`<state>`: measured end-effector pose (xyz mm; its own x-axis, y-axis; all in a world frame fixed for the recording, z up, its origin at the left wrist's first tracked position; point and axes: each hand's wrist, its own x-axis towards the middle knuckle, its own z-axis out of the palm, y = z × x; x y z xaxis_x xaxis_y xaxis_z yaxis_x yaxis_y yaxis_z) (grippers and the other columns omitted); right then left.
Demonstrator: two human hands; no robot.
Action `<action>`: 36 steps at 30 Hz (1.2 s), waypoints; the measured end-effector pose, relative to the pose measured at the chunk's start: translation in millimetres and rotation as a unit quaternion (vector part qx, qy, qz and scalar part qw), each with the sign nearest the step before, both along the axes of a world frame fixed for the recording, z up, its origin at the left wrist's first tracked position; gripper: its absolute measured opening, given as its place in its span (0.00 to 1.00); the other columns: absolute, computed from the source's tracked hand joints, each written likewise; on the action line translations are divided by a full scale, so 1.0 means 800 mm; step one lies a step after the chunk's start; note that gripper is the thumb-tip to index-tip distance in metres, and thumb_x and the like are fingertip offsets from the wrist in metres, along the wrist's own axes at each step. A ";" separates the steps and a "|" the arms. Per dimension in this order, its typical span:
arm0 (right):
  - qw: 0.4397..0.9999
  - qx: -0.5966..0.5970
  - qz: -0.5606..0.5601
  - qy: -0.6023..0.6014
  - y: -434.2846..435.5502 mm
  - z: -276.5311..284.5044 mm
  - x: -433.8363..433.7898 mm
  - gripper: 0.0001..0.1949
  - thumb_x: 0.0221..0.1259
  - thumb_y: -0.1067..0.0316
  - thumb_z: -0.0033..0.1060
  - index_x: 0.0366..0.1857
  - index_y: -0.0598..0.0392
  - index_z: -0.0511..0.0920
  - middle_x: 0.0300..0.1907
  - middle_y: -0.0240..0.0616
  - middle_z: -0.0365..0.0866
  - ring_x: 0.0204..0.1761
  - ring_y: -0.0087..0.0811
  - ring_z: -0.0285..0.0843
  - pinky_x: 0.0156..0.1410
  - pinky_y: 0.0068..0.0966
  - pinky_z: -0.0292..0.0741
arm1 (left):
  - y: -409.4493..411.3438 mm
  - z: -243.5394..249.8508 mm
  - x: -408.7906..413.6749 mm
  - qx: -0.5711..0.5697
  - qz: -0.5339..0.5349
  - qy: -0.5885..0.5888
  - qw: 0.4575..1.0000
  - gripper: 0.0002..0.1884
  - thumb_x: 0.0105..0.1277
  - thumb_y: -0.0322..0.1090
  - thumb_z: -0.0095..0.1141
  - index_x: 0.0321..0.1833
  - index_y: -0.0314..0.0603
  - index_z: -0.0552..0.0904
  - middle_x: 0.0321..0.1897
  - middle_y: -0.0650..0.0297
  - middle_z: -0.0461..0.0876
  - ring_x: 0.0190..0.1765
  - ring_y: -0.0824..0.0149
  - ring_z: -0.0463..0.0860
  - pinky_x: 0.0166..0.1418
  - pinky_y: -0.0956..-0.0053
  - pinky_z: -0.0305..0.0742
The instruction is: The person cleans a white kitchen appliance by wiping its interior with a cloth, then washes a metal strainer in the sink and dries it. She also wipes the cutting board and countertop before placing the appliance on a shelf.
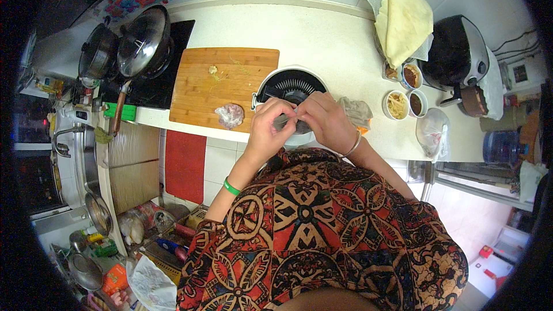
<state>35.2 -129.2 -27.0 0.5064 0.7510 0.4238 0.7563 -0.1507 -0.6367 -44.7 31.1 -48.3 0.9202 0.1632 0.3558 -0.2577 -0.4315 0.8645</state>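
Observation:
Both hands meet fingertip to fingertip above the near side of a round white container with a black ribbed inside [298, 88]. My left hand [273, 122], with a green wristband below it, pinches between thumb and forefinger. My right hand [323, 113] pinches at the same spot. A small pale piece [296, 114] shows between the fingertips; its kind is too small to tell. Left of the container lies a wooden cutting board [196, 90], bearing a knotted clear plastic bag [230, 116] of pinkish food and a few pale scraps [213, 70]. My hands hide part of the container.
A crumpled grey cloth [356, 110] lies right of my hand. Beyond are bowls of shreds [395, 104] and dark sauce [417, 103], a folded sheet of dough [406, 26], a plastic bag [433, 131] and a black air fryer [453, 52]. A lidded wok [144, 43] stands on the cooktop.

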 end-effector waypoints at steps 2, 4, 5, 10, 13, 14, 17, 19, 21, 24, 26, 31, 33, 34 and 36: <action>1.000 -0.006 -0.003 -0.015 0.000 0.002 -0.001 0.03 0.57 0.72 0.56 0.33 0.54 0.73 0.33 0.39 0.73 0.39 0.42 0.71 0.47 0.36 0.67 | 0.002 0.001 0.000 -0.006 0.000 0.005 1.000 0.07 0.49 0.21 0.60 0.29 0.38 0.76 0.30 0.60 0.82 0.38 0.60 0.81 0.46 0.69 0.71; 1.000 -0.013 -0.009 -0.023 -0.002 0.002 -0.002 0.03 0.56 0.73 0.55 0.33 0.54 0.73 0.33 0.39 0.73 0.39 0.42 0.71 0.47 0.36 0.66 | 0.003 0.003 0.000 -0.001 0.007 0.009 1.000 0.07 0.48 0.22 0.61 0.29 0.38 0.77 0.29 0.61 0.82 0.37 0.61 0.81 0.45 0.70 0.71; 0.999 -0.004 -0.023 -0.028 -0.004 0.002 0.000 0.03 0.56 0.74 0.55 0.33 0.54 0.73 0.33 0.39 0.73 0.39 0.42 0.71 0.47 0.35 0.66 | 0.004 0.005 0.000 0.007 0.014 0.011 1.000 0.07 0.48 0.22 0.61 0.28 0.38 0.77 0.29 0.61 0.82 0.36 0.61 0.81 0.45 0.70 0.71; 0.997 0.024 -0.075 0.005 -0.014 0.012 0.007 0.06 0.53 0.79 0.55 0.33 0.55 0.73 0.34 0.39 0.73 0.39 0.42 0.71 0.47 0.35 0.67 | 0.016 0.004 -0.007 0.016 0.035 0.037 0.999 0.07 0.46 0.22 0.62 0.27 0.38 0.78 0.27 0.62 0.81 0.35 0.62 0.81 0.44 0.71 0.72; 0.995 0.032 -0.092 0.026 -0.017 0.007 0.012 0.05 0.56 0.80 0.55 0.33 0.58 0.73 0.32 0.41 0.75 0.35 0.39 0.75 0.41 0.27 0.73 | 0.015 0.009 -0.006 0.015 0.041 0.032 0.999 0.06 0.47 0.22 0.62 0.27 0.38 0.79 0.26 0.62 0.81 0.34 0.63 0.81 0.43 0.72 0.73; 0.993 0.035 -0.099 0.062 -0.018 0.008 0.012 0.05 0.56 0.80 0.54 0.34 0.59 0.73 0.32 0.41 0.75 0.35 0.37 0.75 0.41 0.26 0.73 | 0.015 0.010 -0.005 0.000 0.045 0.039 0.998 0.06 0.47 0.22 0.62 0.28 0.37 0.79 0.27 0.62 0.82 0.34 0.64 0.81 0.43 0.72 0.74; 0.981 0.042 -0.117 0.152 -0.021 0.005 0.014 0.04 0.58 0.80 0.53 0.35 0.59 0.72 0.32 0.39 0.75 0.35 0.33 0.76 0.42 0.23 0.73 | 0.018 0.007 -0.006 -0.027 0.048 0.065 0.996 0.06 0.49 0.21 0.62 0.29 0.36 0.80 0.28 0.61 0.82 0.34 0.65 0.81 0.43 0.73 0.75; 0.974 0.042 -0.121 0.186 -0.025 0.000 0.018 0.05 0.59 0.81 0.52 0.36 0.59 0.72 0.32 0.39 0.76 0.35 0.30 0.76 0.43 0.22 0.73 | 0.017 0.007 -0.008 -0.024 0.050 0.074 0.996 0.06 0.50 0.20 0.61 0.30 0.35 0.80 0.29 0.61 0.82 0.34 0.65 0.81 0.42 0.74 0.75; 0.971 0.039 -0.107 0.209 -0.029 -0.008 0.021 0.07 0.58 0.81 0.54 0.38 0.59 0.73 0.33 0.38 0.76 0.38 0.29 0.76 0.46 0.23 0.73 | 0.014 0.013 -0.008 -0.008 0.055 0.070 0.996 0.06 0.51 0.20 0.60 0.32 0.34 0.80 0.30 0.61 0.82 0.34 0.66 0.81 0.42 0.74 0.75; 0.981 0.053 -0.092 0.164 -0.027 -0.005 0.022 0.09 0.56 0.79 0.58 0.40 0.57 0.74 0.36 0.38 0.76 0.42 0.31 0.75 0.51 0.26 0.72 | 0.014 0.015 -0.010 0.032 0.058 0.057 0.996 0.07 0.50 0.20 0.60 0.32 0.35 0.78 0.29 0.60 0.80 0.34 0.62 0.80 0.41 0.72 0.74; 0.991 0.052 -0.078 0.093 -0.020 0.005 0.018 0.11 0.53 0.77 0.61 0.41 0.56 0.75 0.37 0.38 0.76 0.45 0.34 0.74 0.54 0.29 0.71 | 0.013 0.013 -0.010 0.099 0.052 0.019 0.994 0.08 0.49 0.20 0.60 0.32 0.36 0.77 0.28 0.59 0.78 0.34 0.60 0.79 0.41 0.70 0.72; 0.999 -0.011 -0.005 -0.048 -0.002 0.001 0.009 0.14 0.46 0.73 0.65 0.39 0.53 0.78 0.41 0.35 0.76 0.48 0.39 0.71 0.54 0.34 0.69 | 0.002 0.016 -0.009 0.187 0.033 -0.024 0.982 0.09 0.47 0.20 0.61 0.30 0.39 0.75 0.25 0.61 0.74 0.33 0.58 0.75 0.41 0.67 0.65; 0.998 -0.018 -0.012 -0.064 0.001 0.002 0.005 0.12 0.45 0.72 0.64 0.37 0.51 0.79 0.40 0.34 0.76 0.47 0.37 0.71 0.51 0.32 0.66 | 0.001 0.021 -0.011 0.212 0.019 -0.020 0.977 0.09 0.47 0.21 0.61 0.30 0.39 0.75 0.24 0.62 0.72 0.33 0.60 0.74 0.42 0.68 0.63; 0.997 -0.010 -0.014 -0.073 0.003 0.005 0.003 0.11 0.46 0.70 0.63 0.36 0.51 0.78 0.39 0.34 0.76 0.46 0.37 0.71 0.51 0.32 0.65 | 0.000 0.024 -0.013 0.223 0.017 -0.017 0.975 0.09 0.47 0.21 0.61 0.30 0.39 0.75 0.25 0.62 0.72 0.34 0.60 0.74 0.43 0.68 0.63; 0.997 -0.011 -0.004 -0.080 0.004 0.006 0.002 0.09 0.46 0.69 0.61 0.34 0.50 0.77 0.36 0.33 0.75 0.45 0.37 0.70 0.50 0.32 0.64 | -0.001 0.029 -0.017 0.244 0.013 -0.011 0.970 0.09 0.48 0.21 0.62 0.29 0.40 0.75 0.25 0.61 0.72 0.34 0.60 0.73 0.43 0.68 0.62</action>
<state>36.9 -126.2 -21.9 0.4390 0.7574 0.4833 0.8467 -0.1688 -0.5045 -58.6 30.5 -25.2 0.9095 -0.0072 0.4155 -0.2577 -0.7942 0.5504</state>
